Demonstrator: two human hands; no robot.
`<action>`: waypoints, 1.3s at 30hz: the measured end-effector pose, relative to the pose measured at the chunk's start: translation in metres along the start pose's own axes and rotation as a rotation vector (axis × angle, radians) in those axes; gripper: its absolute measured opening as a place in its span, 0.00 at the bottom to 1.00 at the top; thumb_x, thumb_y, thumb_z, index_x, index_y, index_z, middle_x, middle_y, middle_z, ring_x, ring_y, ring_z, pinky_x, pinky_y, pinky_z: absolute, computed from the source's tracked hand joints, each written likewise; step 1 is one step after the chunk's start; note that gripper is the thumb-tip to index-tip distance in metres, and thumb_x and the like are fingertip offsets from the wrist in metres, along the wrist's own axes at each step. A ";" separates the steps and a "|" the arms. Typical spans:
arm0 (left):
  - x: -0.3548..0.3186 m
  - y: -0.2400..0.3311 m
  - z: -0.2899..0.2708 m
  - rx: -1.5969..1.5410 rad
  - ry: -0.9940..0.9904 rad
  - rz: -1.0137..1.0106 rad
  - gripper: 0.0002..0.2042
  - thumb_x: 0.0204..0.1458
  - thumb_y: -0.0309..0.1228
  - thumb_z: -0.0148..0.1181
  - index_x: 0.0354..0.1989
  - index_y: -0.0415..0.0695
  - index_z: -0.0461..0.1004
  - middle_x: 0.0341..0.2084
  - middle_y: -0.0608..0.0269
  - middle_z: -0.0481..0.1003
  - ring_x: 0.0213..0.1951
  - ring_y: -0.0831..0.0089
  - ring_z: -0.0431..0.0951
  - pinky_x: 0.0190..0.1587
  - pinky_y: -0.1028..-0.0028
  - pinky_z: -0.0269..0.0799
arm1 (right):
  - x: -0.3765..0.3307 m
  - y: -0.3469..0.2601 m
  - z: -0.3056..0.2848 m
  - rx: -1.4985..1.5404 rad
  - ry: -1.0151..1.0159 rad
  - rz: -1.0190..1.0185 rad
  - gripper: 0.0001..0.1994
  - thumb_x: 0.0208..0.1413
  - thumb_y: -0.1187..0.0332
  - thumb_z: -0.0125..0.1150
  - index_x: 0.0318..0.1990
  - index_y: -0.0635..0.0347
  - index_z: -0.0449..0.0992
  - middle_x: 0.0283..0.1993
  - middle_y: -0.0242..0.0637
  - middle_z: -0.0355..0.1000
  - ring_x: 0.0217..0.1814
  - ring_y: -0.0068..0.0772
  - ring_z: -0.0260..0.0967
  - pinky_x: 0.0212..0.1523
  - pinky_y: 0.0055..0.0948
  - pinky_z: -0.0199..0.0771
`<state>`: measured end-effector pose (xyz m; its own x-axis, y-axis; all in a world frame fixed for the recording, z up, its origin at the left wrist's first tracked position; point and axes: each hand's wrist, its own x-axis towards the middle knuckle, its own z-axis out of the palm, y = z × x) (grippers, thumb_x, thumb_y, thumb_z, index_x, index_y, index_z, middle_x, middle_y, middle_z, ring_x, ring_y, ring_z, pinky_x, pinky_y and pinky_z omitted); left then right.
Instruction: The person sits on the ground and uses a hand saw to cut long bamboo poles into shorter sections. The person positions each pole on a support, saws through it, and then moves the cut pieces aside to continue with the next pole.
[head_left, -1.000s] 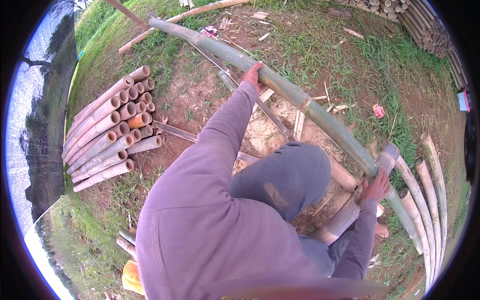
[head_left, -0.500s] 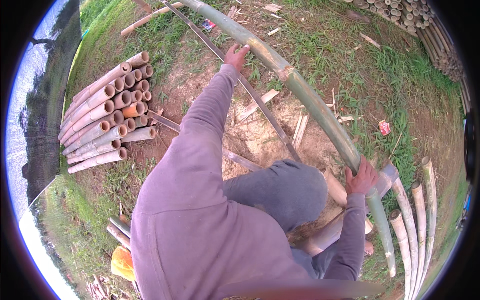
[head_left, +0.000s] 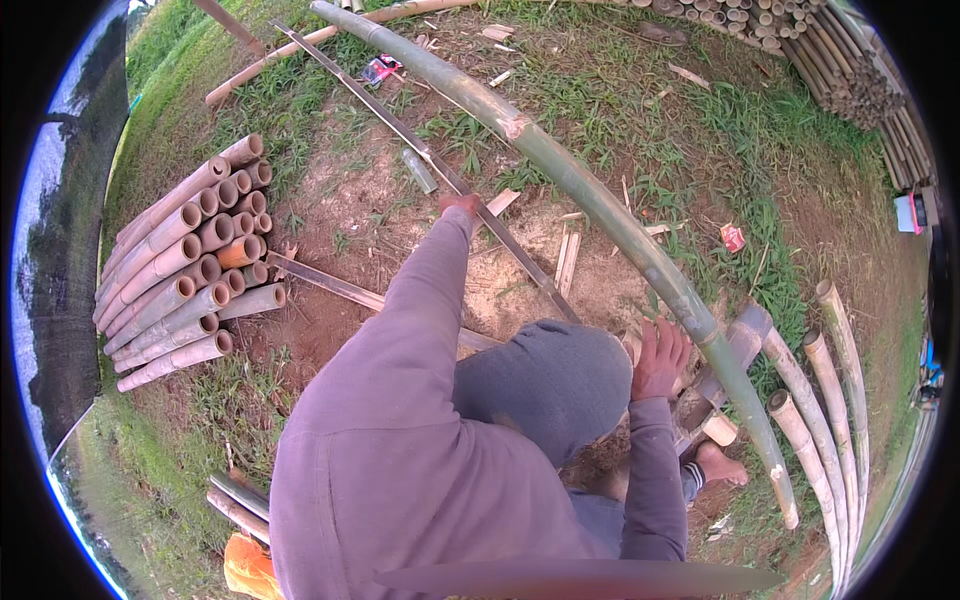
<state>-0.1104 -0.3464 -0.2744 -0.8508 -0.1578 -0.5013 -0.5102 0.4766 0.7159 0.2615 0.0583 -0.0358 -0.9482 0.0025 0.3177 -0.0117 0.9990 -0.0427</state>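
Far left, cut bamboo tubes (head_left: 190,265) sit stacked; across we go to the left hand (head_left: 460,204), down at the dark narrow strip (head_left: 527,258), but whether those fingers close on it, I can't tell. Next, the right hand (head_left: 660,360): fingers extended, slightly parted, gripping nothing visible! It's the nearer hand to the green bamboo pole (head_left: 595,197), which lies just to the right of its fingertips, long axis slanting upper left to lower right. Smooth, dull green, bowed in this view, pale at one ringed joint.
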 end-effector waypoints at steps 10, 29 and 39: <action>-0.137 0.097 0.025 -1.226 -0.286 -0.271 0.14 0.70 0.42 0.50 0.44 0.41 0.68 0.39 0.58 0.74 0.44 0.60 0.77 0.55 0.51 0.75 | -0.059 -0.045 0.005 0.040 -0.221 0.324 0.36 0.58 0.49 0.68 0.71 0.52 0.67 0.72 0.41 0.64 0.76 0.47 0.59 0.77 0.59 0.52; -0.250 0.146 -0.009 -1.121 -0.091 0.097 0.15 0.69 0.25 0.52 0.61 0.38 0.65 0.49 0.51 0.77 0.49 0.56 0.83 0.54 0.54 0.83 | -0.085 -0.004 -0.048 0.323 -0.107 0.369 0.23 0.59 0.54 0.72 0.56 0.58 0.79 0.52 0.48 0.81 0.53 0.54 0.79 0.55 0.45 0.78; -0.211 0.189 -0.046 -1.142 -0.066 0.152 0.11 0.67 0.23 0.52 0.56 0.40 0.70 0.45 0.56 0.78 0.46 0.60 0.82 0.52 0.54 0.83 | -0.033 -0.029 -0.041 0.333 -0.006 0.343 0.20 0.60 0.58 0.69 0.58 0.52 0.80 0.50 0.49 0.80 0.52 0.56 0.79 0.52 0.46 0.79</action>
<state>-0.0327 -0.2626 -0.0110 -0.9221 -0.1041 -0.3728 -0.2487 -0.5787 0.7767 0.3060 0.0308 -0.0066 -0.9168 0.3286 0.2268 0.2023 0.8721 -0.4456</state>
